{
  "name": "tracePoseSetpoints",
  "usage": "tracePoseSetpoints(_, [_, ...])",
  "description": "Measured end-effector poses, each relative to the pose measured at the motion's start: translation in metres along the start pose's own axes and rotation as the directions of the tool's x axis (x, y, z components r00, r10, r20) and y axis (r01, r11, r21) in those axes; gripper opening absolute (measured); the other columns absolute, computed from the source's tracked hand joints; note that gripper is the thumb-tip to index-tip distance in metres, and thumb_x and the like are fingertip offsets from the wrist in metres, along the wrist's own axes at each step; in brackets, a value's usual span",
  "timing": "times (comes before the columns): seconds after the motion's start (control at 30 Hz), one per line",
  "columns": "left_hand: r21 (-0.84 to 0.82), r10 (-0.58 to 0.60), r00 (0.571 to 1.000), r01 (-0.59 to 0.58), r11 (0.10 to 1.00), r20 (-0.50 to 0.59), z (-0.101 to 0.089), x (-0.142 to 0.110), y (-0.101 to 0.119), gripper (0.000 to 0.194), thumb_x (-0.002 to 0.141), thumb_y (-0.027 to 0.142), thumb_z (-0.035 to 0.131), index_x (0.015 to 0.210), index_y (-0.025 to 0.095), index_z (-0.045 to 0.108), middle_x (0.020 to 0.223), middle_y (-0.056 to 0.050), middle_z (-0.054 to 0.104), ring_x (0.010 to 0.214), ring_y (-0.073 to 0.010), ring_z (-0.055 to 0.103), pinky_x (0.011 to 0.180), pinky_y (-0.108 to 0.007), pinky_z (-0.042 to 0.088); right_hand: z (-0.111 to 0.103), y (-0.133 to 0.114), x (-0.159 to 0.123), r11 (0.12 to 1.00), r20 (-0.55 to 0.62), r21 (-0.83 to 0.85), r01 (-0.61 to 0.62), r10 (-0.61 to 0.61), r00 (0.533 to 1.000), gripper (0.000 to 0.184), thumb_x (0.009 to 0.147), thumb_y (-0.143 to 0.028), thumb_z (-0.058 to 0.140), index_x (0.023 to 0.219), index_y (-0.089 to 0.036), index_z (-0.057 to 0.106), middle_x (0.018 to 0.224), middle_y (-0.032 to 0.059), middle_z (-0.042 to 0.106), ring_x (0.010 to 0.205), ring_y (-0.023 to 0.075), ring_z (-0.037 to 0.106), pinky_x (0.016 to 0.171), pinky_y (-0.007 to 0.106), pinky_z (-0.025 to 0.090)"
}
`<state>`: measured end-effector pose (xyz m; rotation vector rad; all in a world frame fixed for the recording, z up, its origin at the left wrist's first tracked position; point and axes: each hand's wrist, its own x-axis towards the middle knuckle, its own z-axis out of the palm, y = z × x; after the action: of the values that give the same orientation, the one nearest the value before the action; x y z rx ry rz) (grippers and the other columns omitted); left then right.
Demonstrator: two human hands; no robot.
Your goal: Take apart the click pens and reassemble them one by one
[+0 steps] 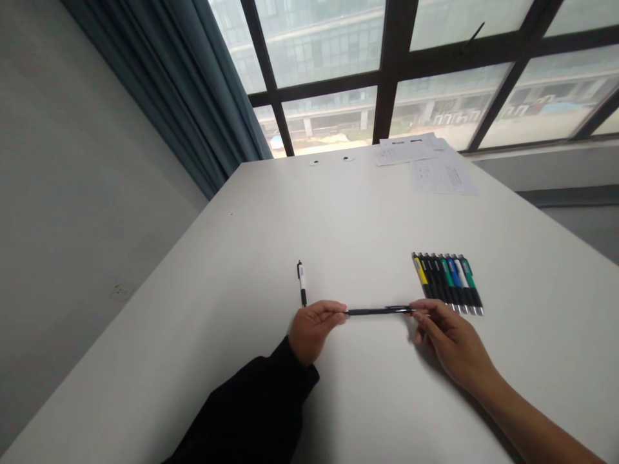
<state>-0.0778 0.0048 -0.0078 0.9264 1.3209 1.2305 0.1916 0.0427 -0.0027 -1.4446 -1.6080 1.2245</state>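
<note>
My left hand, in a black sleeve, and my right hand, with a bare forearm, hold a slim black pen level between them. Each hand pinches one end of it, and the fingertips hide those ends. A white-and-black pen lies on the table just beyond my left hand. Close beyond my right fingertips, a row of several colour-banded pens lies side by side.
The white table runs to a window with dark frames. Loose printed papers lie at its far right, and two small round dark-centred discs sit at its far edge. A grey wall and blue curtain stand to the left.
</note>
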Motion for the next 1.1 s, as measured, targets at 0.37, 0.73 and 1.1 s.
tracePoseSetpoints(0.37, [0.102,0.022,0.999,-0.025,0.994,0.032,0.003,-0.003,0.004,0.038,0.079,0.050,0.075,0.086,0.014,0.068,0.070,-0.003,0.069,0.061,-0.0134,0.065,0.060,-0.026,0.051,0.001,0.001,-0.002,0.999,-0.007,-0.039,-0.027,0.027,1.000,0.036,0.094,-0.055,0.053,0.102,-0.022,0.062,0.063,-0.0010,0.064,0.052,0.0159,0.055,0.050,0.027,0.041])
tracePoseSetpoints(0.73, [0.192,0.020,0.998,-0.030,0.981,0.053,0.002,-0.004,0.006,0.044,0.084,0.058,0.067,0.076,0.015,0.064,0.066,-0.004,0.068,0.058,-0.0125,0.062,0.058,-0.025,0.048,-0.001,-0.006,-0.002,0.993,0.029,-0.117,-0.004,0.008,1.000,0.038,0.098,-0.055,0.048,0.082,-0.023,0.061,0.060,-0.0015,0.061,0.052,0.0162,0.055,0.053,0.028,0.043])
tracePoseSetpoints(1.1, [0.207,0.028,0.996,-0.045,0.977,0.084,0.002,-0.004,0.005,0.048,0.087,0.062,0.063,0.074,0.015,0.063,0.064,-0.002,0.066,0.055,-0.0116,0.061,0.056,-0.024,0.048,-0.002,-0.008,-0.002,0.988,0.040,-0.154,0.011,-0.005,0.999,0.042,0.098,-0.055,0.046,0.074,-0.023,0.059,0.057,-0.0014,0.060,0.052,0.0161,0.055,0.053,0.028,0.042])
